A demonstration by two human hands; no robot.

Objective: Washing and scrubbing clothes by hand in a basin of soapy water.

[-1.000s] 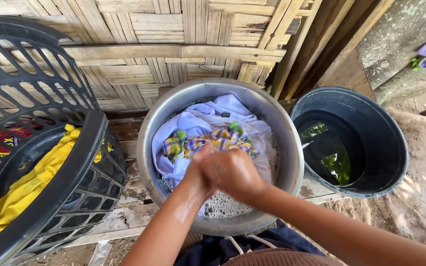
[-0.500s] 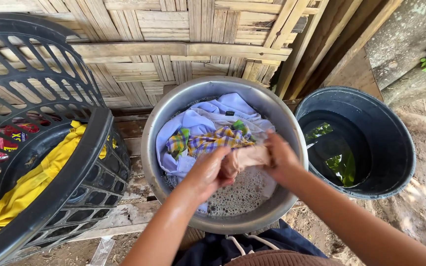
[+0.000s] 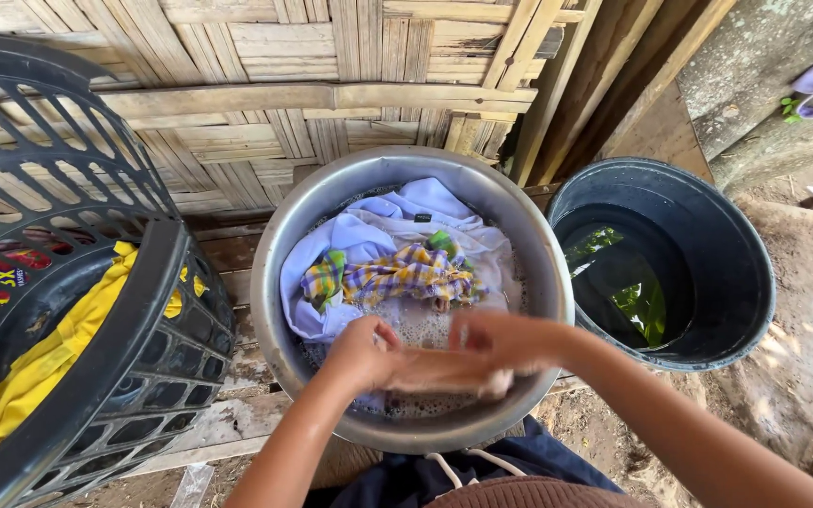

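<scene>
Since the earlier frames, both hands have been lowered toward the bottom centre of the frame and drawn slightly apart, with a small pale cloth (image 3: 444, 374) stretched between them. It is clamped in the left hand (image 3: 359, 356), closed into a fist, and in the right hand (image 3: 505, 343), which is blurred but closed around the other end. The cloth is held just above the soapy water at the near side of the metal basin (image 3: 548, 282), in the middle of the frame. Farther back in the basin, a light blue garment (image 3: 397, 212) is seen with a checked yellow-and-purple cloth (image 3: 411, 275) lying on it. A black laundry basket (image 3: 105, 367) holding a yellow garment (image 3: 21, 376) is seen at the left, and a black bucket (image 3: 736, 282) of dark water at the right.
</scene>
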